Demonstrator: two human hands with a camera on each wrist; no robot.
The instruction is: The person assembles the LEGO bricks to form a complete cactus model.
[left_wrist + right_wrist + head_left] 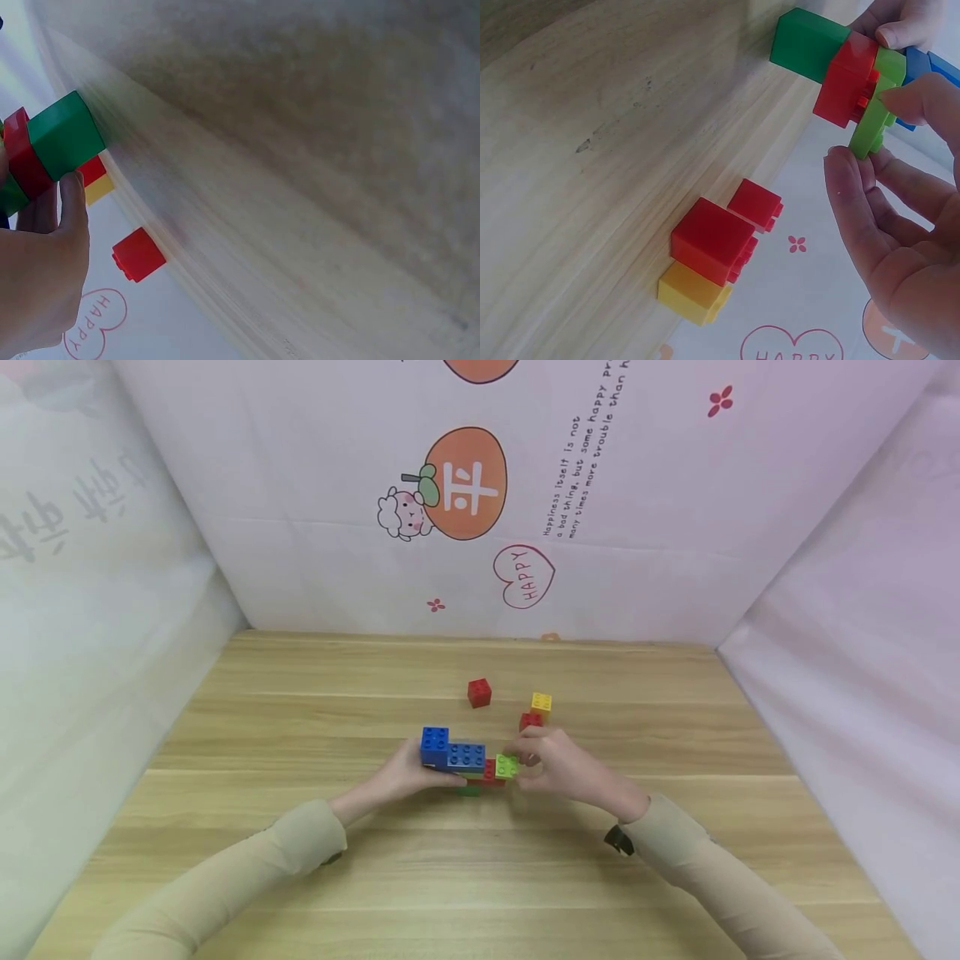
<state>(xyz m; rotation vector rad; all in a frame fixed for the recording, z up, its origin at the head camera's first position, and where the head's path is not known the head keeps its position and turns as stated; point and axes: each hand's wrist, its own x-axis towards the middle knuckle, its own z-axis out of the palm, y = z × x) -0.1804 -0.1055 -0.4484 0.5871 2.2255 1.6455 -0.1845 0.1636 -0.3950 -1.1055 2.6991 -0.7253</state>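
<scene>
In the head view, a stack of studded plastic bricks (467,758), topped by a square blue brick (435,740), is gripped from its left side by the left hand (405,772), whose fingers are curled around it. At the stack's right end, a small lime-green studded brick (507,766) is pinched by the right hand (558,764), its fingers meeting the brick's right side. Beyond the hands, a red cube-shaped brick (479,693) is seen on the table (450,877); a second red brick (531,721) is partly covered by the right hand, with a square yellow brick (541,702) just beside it.

In the left wrist view, the stack's dark green block (67,135) is shown next to a left fingertip, and a red layer (28,156) is seen behind it; the rest is cut off by the frame.

In the right wrist view, the lime-green brick is clasped between the right fingers, one at its upper part and one at its lower end. Red studs are exposed beside it. The left thumb is laid against the stack.
</scene>
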